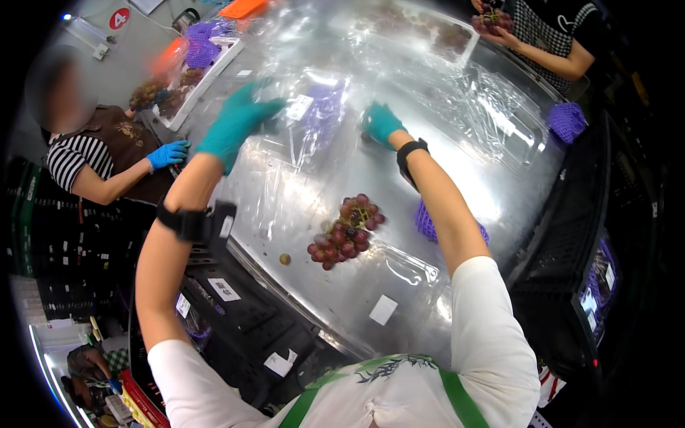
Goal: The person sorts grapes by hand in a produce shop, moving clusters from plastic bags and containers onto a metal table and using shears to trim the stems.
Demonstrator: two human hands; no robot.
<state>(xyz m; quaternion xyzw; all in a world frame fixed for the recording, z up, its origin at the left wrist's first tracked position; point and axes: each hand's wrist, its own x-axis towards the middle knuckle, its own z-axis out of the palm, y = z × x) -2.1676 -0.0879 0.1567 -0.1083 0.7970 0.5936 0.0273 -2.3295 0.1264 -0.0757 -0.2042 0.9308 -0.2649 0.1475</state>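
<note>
My left hand, in a teal glove and blurred, is over the left part of the metal table with its fingers apart. Beside its fingertips lies a clear plastic bag with a white label and something purple in or under it. My right hand, gloved alike, is bent down at the tabletop right of that bag; whether its fingers hold anything is hidden. Nearer to me rests a bunch of red grapes, with one loose grape to its left. A purple foam net shows partly behind my right forearm.
Clear plastic packaging covers the far right. White foam boxes with grapes stand at the far edges. Two co-workers flank the table. Black crates stand alongside. Another purple net lies right.
</note>
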